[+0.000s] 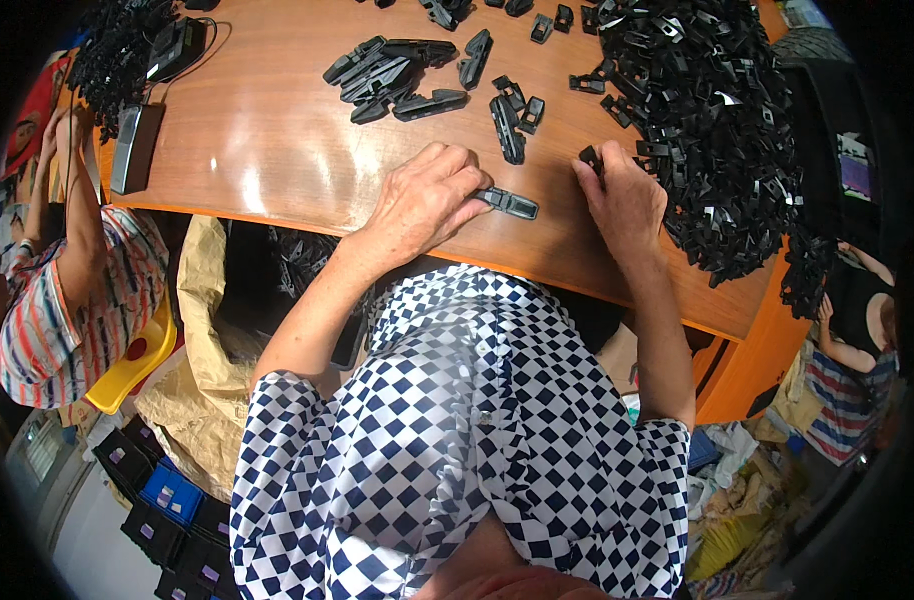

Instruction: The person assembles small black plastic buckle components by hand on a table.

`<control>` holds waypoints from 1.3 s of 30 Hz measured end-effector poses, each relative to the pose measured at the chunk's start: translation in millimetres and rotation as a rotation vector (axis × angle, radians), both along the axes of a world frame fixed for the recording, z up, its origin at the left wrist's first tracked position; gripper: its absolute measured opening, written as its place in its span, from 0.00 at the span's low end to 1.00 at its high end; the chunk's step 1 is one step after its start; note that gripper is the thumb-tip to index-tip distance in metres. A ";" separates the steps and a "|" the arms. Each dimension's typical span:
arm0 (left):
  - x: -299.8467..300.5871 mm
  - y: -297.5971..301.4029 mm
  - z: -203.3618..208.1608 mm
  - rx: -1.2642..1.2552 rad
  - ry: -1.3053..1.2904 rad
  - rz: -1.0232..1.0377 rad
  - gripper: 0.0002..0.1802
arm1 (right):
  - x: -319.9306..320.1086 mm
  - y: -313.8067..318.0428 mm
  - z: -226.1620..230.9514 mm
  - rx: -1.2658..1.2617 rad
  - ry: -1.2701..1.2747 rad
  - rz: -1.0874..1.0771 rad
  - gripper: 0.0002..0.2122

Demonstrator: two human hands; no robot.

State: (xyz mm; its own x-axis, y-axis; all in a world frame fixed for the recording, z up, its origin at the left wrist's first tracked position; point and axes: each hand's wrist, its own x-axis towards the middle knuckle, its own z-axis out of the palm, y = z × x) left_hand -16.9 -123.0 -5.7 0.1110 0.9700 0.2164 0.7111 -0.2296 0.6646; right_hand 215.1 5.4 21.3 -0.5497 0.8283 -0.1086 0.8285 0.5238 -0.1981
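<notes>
My left hand (pixel 427 200) is closed on one end of a long black plastic clip part (pixel 509 203), which points to the right just above the table's front edge. My right hand (pixel 625 195) pinches a small black plastic piece (pixel 590 158) between thumb and fingers, beside a big heap of small black plastic clips (pixel 712 130). Ahead of my left hand lies a loose pile of long black clip parts (pixel 382 75). Between that pile and the heap rest another long part (pixel 507 130) and a few small clips (pixel 531 115).
The wooden table (pixel 267 120) carries a dark box-shaped device (pixel 135 150) and a wired black device (pixel 176 48) at left. A person in a striped shirt (pixel 77 310) sits left; another person (pixel 862 310) is at far right. Brown paper sacks (pixel 202 380) stand below the table.
</notes>
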 end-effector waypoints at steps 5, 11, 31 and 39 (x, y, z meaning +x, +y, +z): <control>-3.8 0.8 -3.3 0.001 -0.015 -0.018 0.16 | -2.7 -15.2 19.0 -0.120 0.238 0.164 0.12; -2.1 0.2 -2.5 -0.013 -0.035 -0.008 0.14 | -16.3 -33.5 32.1 -0.161 0.053 0.441 0.12; 0.2 4.3 -0.5 -0.026 -0.028 -0.034 0.13 | -7.7 -39.6 20.2 -0.283 0.110 0.346 0.13; -1.3 10.1 3.9 -0.039 -0.003 -0.071 0.13 | -21.4 -44.6 2.9 -0.165 0.369 0.370 0.13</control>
State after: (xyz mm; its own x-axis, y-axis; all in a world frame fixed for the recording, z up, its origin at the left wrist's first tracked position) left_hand -18.2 -112.9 -1.8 0.1796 0.9673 0.1792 0.6915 -0.2537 0.6764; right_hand 193.8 -39.2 24.2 -0.8272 0.5609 0.0342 0.4552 0.7045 -0.5445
